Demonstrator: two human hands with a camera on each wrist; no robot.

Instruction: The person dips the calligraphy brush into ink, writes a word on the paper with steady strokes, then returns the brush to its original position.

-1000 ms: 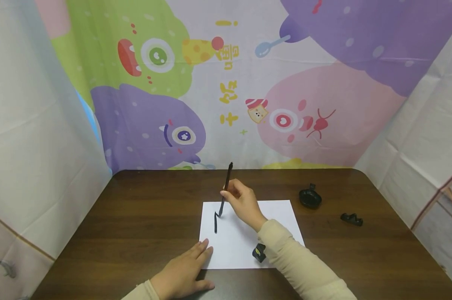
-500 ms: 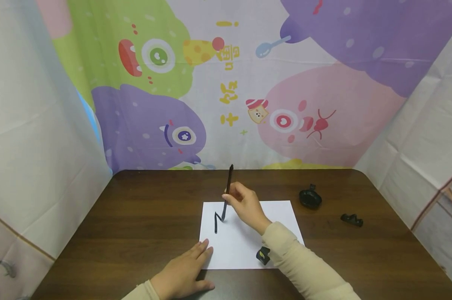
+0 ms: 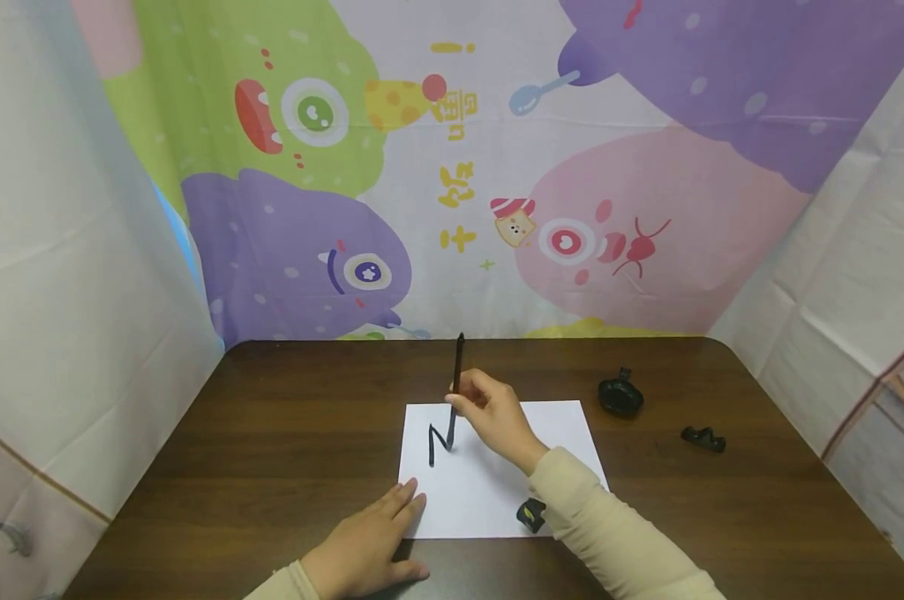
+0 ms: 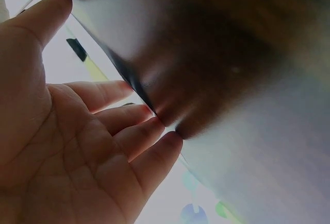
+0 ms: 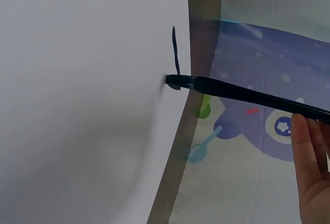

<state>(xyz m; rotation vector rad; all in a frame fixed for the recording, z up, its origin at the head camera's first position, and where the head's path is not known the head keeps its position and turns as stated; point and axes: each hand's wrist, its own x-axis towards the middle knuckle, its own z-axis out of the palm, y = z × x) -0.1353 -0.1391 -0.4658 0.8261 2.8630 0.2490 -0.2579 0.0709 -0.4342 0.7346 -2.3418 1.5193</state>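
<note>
My right hand (image 3: 496, 417) pinches a black paintbrush (image 3: 458, 362), held nearly upright, with its tip on a sheet of white paper (image 3: 474, 500). A black line (image 3: 432, 448) on the paper goes up, then slants down right to the tip. In the right wrist view the bristles of the paintbrush (image 5: 180, 81) meet the paper, and the fingers (image 5: 307, 152) lie along the handle. My left hand (image 3: 369, 533) rests flat at the sheet's lower left corner, fingertips on the paper. In the left wrist view the left hand (image 4: 93, 141) has its fingers spread and extended.
A small black dish (image 3: 621, 397) stands right of the paper on the brown table (image 3: 294, 450). Further right lies a black wavy rest (image 3: 703, 439). A small black thing (image 3: 530, 515) sits beneath the right sleeve. A printed curtain (image 3: 466, 292) hangs behind the table.
The paintbrush tip has moved down and to the right with my right hand, lengthening the slanted black stroke. The left hand has stayed in place.
</note>
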